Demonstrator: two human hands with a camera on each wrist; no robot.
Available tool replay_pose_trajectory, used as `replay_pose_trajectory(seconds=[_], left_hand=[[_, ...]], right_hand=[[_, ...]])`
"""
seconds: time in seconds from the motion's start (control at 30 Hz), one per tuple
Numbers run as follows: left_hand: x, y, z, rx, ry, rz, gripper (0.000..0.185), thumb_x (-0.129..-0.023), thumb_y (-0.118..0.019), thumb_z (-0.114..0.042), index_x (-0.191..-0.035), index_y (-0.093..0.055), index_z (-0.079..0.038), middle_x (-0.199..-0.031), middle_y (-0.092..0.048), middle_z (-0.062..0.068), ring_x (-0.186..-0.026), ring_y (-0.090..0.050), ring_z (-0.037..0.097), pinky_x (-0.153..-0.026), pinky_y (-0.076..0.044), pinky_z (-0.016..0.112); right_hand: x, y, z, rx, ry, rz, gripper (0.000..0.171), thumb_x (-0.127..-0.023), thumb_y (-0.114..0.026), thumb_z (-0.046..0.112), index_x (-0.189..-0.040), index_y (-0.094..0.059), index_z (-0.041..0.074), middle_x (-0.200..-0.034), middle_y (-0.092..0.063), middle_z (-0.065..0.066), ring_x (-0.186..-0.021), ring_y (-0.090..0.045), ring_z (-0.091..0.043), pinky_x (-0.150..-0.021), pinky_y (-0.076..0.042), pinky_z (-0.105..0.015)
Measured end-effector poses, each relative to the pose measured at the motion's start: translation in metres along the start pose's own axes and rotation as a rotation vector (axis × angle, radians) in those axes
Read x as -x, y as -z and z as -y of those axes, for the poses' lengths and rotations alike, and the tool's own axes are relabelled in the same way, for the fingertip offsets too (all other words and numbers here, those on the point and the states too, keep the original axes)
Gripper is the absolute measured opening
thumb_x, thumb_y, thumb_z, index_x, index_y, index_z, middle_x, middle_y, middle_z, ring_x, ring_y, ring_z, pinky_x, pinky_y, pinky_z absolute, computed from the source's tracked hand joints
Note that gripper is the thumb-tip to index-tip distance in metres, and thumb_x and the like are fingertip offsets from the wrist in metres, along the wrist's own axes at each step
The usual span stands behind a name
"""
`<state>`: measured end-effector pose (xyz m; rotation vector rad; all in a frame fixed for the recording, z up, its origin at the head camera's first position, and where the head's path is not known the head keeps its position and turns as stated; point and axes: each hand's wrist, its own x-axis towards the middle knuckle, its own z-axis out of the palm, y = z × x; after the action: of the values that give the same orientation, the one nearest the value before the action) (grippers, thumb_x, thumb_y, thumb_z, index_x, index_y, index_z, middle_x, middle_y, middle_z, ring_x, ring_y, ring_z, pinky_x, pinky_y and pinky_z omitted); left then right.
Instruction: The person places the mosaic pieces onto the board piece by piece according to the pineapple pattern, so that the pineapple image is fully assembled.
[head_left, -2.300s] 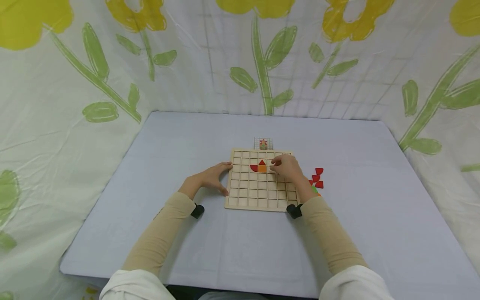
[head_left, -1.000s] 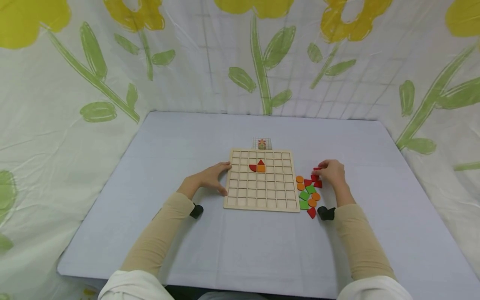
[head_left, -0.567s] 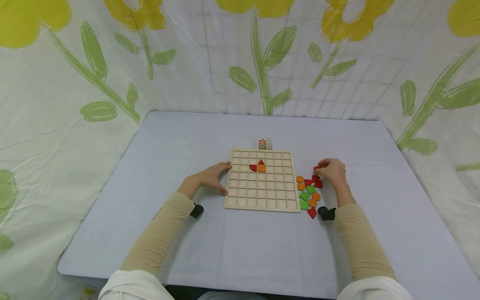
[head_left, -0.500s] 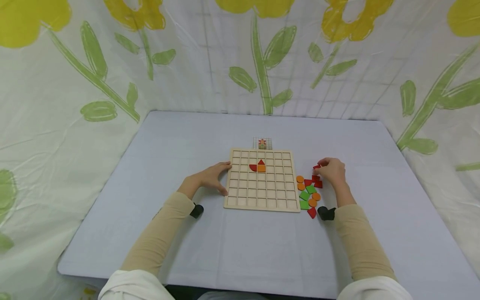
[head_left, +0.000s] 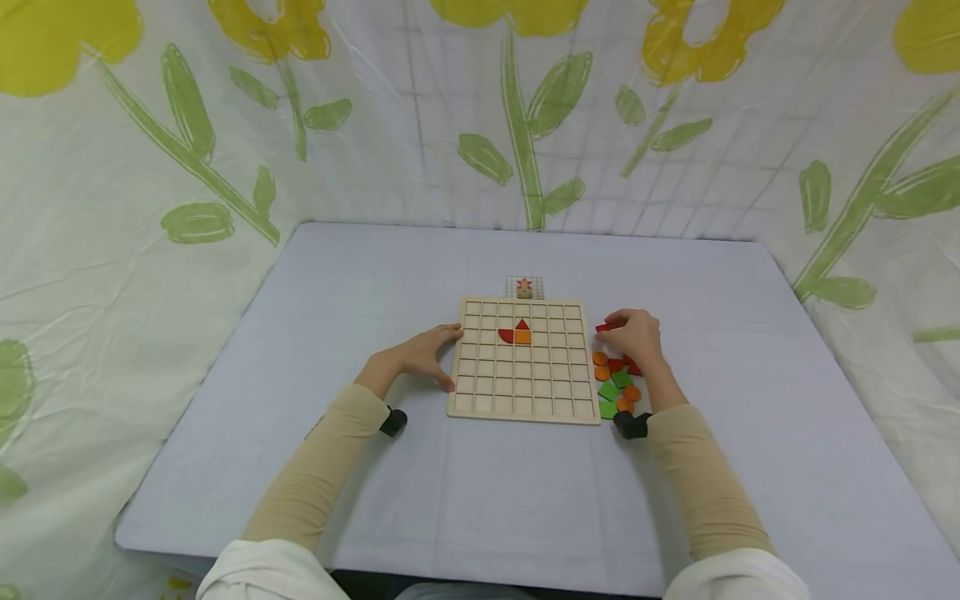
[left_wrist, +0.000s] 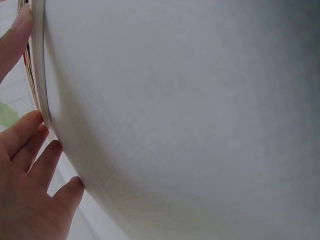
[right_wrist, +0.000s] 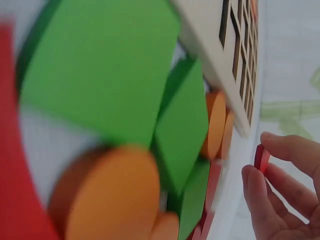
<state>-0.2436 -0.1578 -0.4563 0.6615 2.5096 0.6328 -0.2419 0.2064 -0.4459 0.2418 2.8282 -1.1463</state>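
Right hand: The right hand point(head_left: 633, 337) pinched a small red piece point(head_left: 602, 327) between thumb and fingertips point(right_wrist: 272, 170), held just off the right edge of the board.
Red piece: It was clear of the table, near the far right corner of the wooden grid board point(head_left: 521, 360), not yet over any cell.
Left hand: The left hand point(head_left: 420, 357) lay against the board's left edge with fingers nearly straight, touching the rim and gripping nothing; the left wrist view showed fingers point(left_wrist: 30, 150) against that edge.
Placed pieces: A red triangle point(head_left: 522, 324), an orange square point(head_left: 523, 337) and a red curved piece point(head_left: 507, 336) sat in cells toward the far middle of the board.
Doing the step well: Judged from the layout, the piece would best be carried low and level, turned to match its cell, then lowered straight down so its edges did not catch the grid ribs. The bracing hand looked useful against any sliding of the board.
Loose pieces: Orange discs point(head_left: 599, 358), green squares point(head_left: 609, 390) and more red shapes lay clustered on the table just right of the board, under and near the right wrist.
Edges: The board's right rim and the raised ribs were the likely snags.
Open room: Most cells stood unfilled, and the table point(head_left: 750, 400) was bare to the right and near side.
Pattern card: A small card point(head_left: 525, 287) stood just beyond the board's far edge.
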Motion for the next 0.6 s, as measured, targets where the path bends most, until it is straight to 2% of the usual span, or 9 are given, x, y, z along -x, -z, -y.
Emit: replay_pose_trajectory(seconds=[0.23,0.5,0.6], left_hand=[[0.000,0.000,0.000,0.003,-0.004,-0.001,0.102,-0.073,-0.085,-0.028,-0.151,-0.027,0.002,-0.160,-0.018,0.016,-0.147,-0.015,0.033,-0.118,-0.017,0.046],[-0.001,0.000,0.001,-0.003,-0.008,-0.003,0.102,-0.073,-0.085,-0.028,-0.151,-0.027,0.002,-0.160,-0.018,0.016,-0.147,-0.015,0.033,-0.118,-0.018,0.045],[-0.001,0.000,0.001,-0.002,-0.010,-0.005,0.101,-0.073,-0.084,-0.028,-0.151,-0.027,0.003,-0.160,-0.018,0.016,-0.147,-0.015,0.033,-0.118,-0.018,0.045]], right_hand=[[0.001,-0.022,0.020,-0.048,0.051,0.075,0.042,-0.084,-0.075,0.017,-0.118,-0.064,-0.006,-0.112,-0.064,-0.025,-0.099,-0.058,-0.038,-0.081,-0.054,-0.042],[-0.004,-0.043,0.038,-0.021,0.110,0.150,0.041,-0.082,-0.077,0.014,-0.116,-0.066,-0.005,-0.110,-0.066,-0.022,-0.111,-0.051,-0.038,-0.088,-0.051,-0.044],[-0.003,-0.049,0.043,0.008,0.136,0.163,0.040,-0.081,-0.077,0.014,-0.115,-0.067,-0.005,-0.108,-0.066,-0.021,-0.109,-0.053,-0.037,-0.086,-0.052,-0.044]])
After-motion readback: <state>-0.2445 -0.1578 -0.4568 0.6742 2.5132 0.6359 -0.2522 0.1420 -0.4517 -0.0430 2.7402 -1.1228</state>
